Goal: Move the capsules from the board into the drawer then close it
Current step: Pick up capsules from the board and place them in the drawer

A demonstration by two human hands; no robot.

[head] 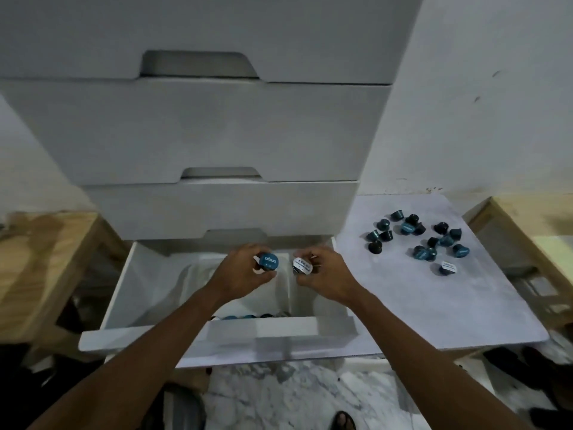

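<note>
Left hand (243, 273) around blue-lidded capsule (268, 261), right hand (327, 276) around white-lidded capsule (301, 265), over half-hidden drawer (139, 335).

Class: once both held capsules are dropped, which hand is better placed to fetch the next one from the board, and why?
Probably the right hand. The board with the loose capsules lies right of the open drawer, on that hand's side; the left hand would have to reach across.

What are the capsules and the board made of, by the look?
The capsules: dark, slightly glossy cups, plastic or aluminium, cannot tell; flat printed lids look like foil. The board: thin white sheet, matte, faintly mottled; probably painted or laminated wood, unsure.
</note>
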